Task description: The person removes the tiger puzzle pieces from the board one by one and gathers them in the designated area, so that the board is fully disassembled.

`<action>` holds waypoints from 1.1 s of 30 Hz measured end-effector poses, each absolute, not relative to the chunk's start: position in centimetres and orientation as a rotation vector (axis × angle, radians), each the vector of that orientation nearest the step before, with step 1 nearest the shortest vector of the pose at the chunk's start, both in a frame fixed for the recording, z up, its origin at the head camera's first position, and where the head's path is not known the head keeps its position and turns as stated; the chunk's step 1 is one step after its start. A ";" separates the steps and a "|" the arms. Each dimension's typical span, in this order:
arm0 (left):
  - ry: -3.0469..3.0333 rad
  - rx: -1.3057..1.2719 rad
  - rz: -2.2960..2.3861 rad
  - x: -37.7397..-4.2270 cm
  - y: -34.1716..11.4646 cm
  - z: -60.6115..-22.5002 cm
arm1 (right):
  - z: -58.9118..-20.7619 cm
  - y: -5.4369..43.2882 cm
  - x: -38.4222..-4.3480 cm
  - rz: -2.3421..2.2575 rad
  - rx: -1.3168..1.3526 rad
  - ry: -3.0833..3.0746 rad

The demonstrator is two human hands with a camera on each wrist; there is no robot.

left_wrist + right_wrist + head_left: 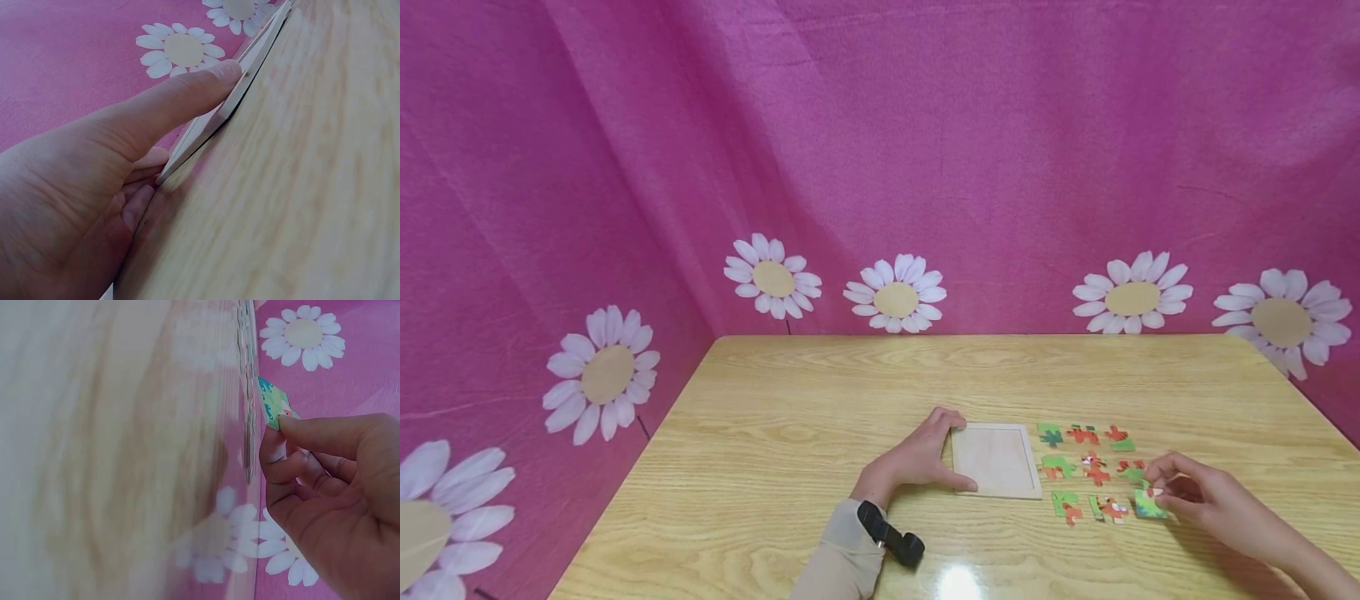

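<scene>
A shallow square wooden puzzle tray [996, 458] with a raised rim lies flat on the table, bare inside. My left hand [917, 454] grips its left side; in the left wrist view the thumb [187, 94] lies over the rim and the other fingers are at a corner. To the right, my right hand [1221, 504] pinches a green and blue jigsaw piece [274, 403] between thumb and index finger, held above the table at the near right of the other pieces. Its lower fingers are curled beneath.
Several loose jigsaw pieces [1096, 468], green and orange-red, lie in rows between the tray and my right hand. The wooden table [775, 433] reaches back to a pink cloth [962, 167] with white daisies, which also hangs along the left. A black strap [887, 533] circles my left wrist.
</scene>
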State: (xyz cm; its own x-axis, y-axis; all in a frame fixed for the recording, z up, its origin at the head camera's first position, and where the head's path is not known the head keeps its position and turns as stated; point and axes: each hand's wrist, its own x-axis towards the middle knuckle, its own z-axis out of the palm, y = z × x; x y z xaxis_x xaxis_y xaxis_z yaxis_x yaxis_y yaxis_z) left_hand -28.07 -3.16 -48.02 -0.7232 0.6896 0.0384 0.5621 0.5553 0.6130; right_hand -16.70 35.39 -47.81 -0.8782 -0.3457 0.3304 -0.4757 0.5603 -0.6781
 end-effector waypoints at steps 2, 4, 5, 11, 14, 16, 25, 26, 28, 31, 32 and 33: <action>2.580 1.051 0.909 -28.1 -3.2 -48.0 | -47.8 35.6 -16.6 1.212 0.687 -2.640; 2.583 1.053 0.908 -28.1 -3.2 -48.0 | -47.8 35.9 -16.5 1.221 0.682 -2.650; 2.584 1.053 0.909 -28.1 -3.2 -48.0 | -47.9 36.0 -16.5 1.226 0.683 -2.648; 2.582 1.056 0.917 -28.1 -3.3 -48.0 | -48.0 36.3 -16.5 1.268 0.725 -2.634; 2.581 1.055 0.918 -28.1 -3.3 -48.0 | -48.0 36.3 -16.5 1.268 0.725 -2.660; 2.579 1.053 0.918 -28.1 -3.3 -48.0 | -47.9 36.3 -16.5 1.251 0.713 -2.685; 2.576 1.039 0.912 -28.0 -3.3 -48.0 | -48.0 36.1 -16.7 1.142 0.686 -2.740; 2.578 1.037 0.912 -28.0 -3.3 -48.0 | -48.1 36.1 -16.8 1.134 0.703 -2.728; 2.581 1.037 0.909 -28.1 -3.2 -48.0 | -48.1 36.1 -16.9 1.129 0.737 -2.718; 2.582 1.034 0.909 -28.1 -3.2 -48.0 | -48.2 36.1 -17.0 1.115 0.760 -2.749; 2.581 1.036 0.909 -28.1 -3.2 -48.0 | -48.1 36.2 -17.1 1.106 0.761 -2.766; 2.581 1.037 0.909 -28.1 -3.2 -48.0 | -48.1 36.2 -17.1 1.099 0.760 -2.782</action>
